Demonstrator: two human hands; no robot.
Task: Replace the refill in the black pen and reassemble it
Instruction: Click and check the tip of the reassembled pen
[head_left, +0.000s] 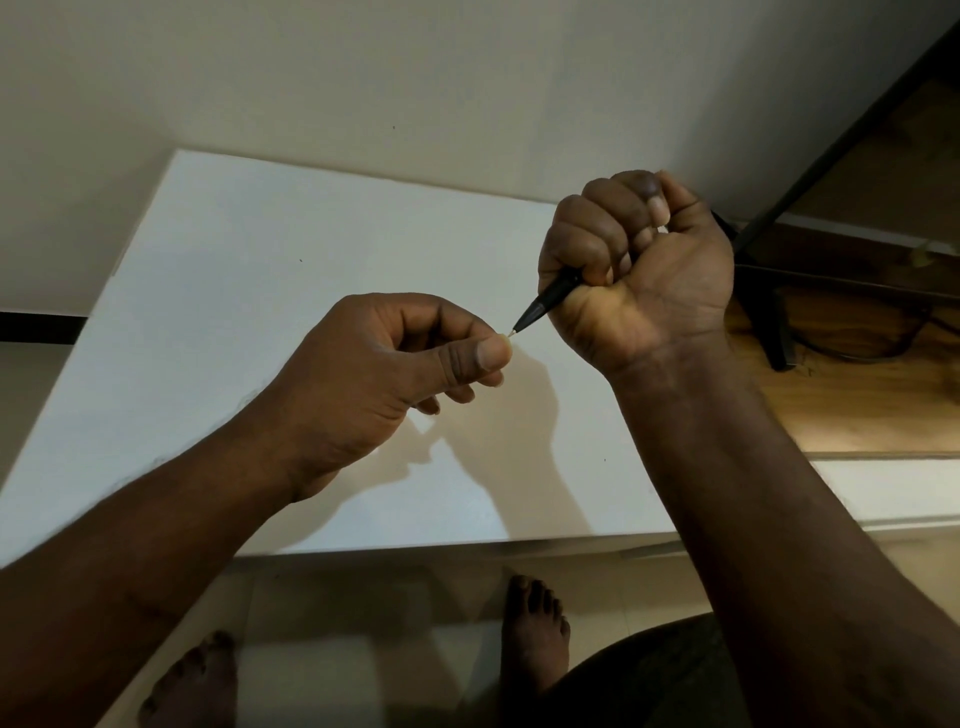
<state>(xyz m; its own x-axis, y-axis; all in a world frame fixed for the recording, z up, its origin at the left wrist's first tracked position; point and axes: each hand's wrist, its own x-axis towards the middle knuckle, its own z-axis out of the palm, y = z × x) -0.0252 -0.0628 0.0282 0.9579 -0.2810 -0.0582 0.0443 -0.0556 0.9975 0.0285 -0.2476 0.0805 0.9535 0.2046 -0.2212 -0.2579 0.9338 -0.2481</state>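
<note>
My right hand (639, 270) grips the black pen (548, 301) in a closed fist above the white table (234, 291). Only the pen's tapered front end sticks out of the fist, pointing down and left. My left hand (395, 358) pinches the thin metal tip of the refill (513, 332) between thumb and forefinger, right at the pen's nose. The rest of the pen and the refill are hidden inside my right fist. Both hands hover over the table's middle right part.
A pale wall runs behind the table. To the right lies a wooden floor (852, 405) with a black stand leg (779, 327) and a cable. Below the table's front edge are my bare feet (535, 629) on light tiles.
</note>
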